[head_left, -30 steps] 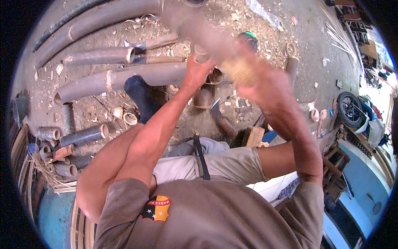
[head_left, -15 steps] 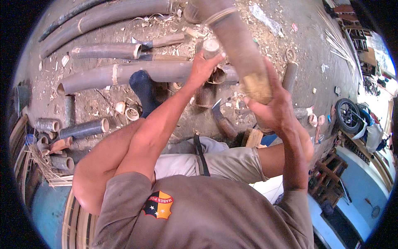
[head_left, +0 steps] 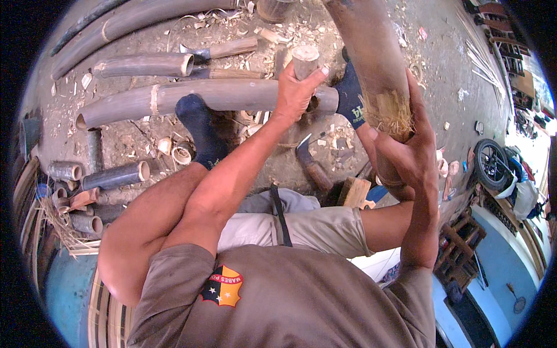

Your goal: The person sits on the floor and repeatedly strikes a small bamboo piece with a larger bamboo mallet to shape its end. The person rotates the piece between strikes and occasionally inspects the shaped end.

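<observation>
My left hand [head_left: 297, 93] is closed around a round wooden piece [head_left: 305, 55] with a pale flat top, held upright beside a long bamboo pole [head_left: 212, 94] on the ground. What lies below my left fingers is hidden. On the right, my right hand [head_left: 409, 153] grips the lower end of a thick brown bamboo pole [head_left: 374, 52]. That end is frayed into yellowish fibres, and the pole slants up out of the far edge of the view. A hooked blade with a wooden handle [head_left: 316, 173] lies on the ground between my forearms.
My socked feet [head_left: 200, 130] rest beside the bamboo on a chip-strewn floor. Short bamboo tubes [head_left: 116, 178] lie at the left, with longer poles [head_left: 151, 23] at the far left. A wood-handled blade [head_left: 232, 47] lies beyond; a wooden block [head_left: 353, 191] and a wheel [head_left: 490, 164] are right.
The thick bamboo in my right hand has swung to the right, uncovering my right foot. My left hand has shifted slightly right with the round wooden piece.
</observation>
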{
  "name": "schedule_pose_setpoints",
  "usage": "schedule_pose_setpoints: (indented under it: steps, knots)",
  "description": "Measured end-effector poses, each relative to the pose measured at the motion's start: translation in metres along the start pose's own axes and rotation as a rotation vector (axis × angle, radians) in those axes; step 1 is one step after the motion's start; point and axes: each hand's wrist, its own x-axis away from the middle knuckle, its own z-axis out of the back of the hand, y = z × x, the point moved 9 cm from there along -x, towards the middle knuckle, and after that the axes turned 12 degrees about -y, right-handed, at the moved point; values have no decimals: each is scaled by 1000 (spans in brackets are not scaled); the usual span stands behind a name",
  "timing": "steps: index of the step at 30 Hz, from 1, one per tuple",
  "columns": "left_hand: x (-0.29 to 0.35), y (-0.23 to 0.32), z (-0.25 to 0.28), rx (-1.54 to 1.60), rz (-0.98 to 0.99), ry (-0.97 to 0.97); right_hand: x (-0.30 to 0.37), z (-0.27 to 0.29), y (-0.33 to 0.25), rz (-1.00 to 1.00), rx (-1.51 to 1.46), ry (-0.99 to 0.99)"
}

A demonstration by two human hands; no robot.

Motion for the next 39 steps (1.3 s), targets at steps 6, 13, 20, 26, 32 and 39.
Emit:
schedule_pose_setpoints:
  steps: [6, 13, 20, 26, 32, 39]
  knots:
    - [-6, -4, 0, 35, 54, -10, -14, 3, -1, -91, 3, -21]
    - [-6, -3, 3, -21, 62, 32, -38, 16, -31, 158, 3, -52]
    - [-3, 7, -13, -181, 86, -38, -64, 11, -12, -36, 528, -195]
    - [5, -13, 1, -153, 124, 33, -61, 12, -47, 196, 318, -103]
    - [6, -2, 0, -272, 202, -45, -44, -12, -24, 40, 880, -298]
    - [18, 7, -8, -232, 13, -92, -34, -25, -2, -146, 821, -308]
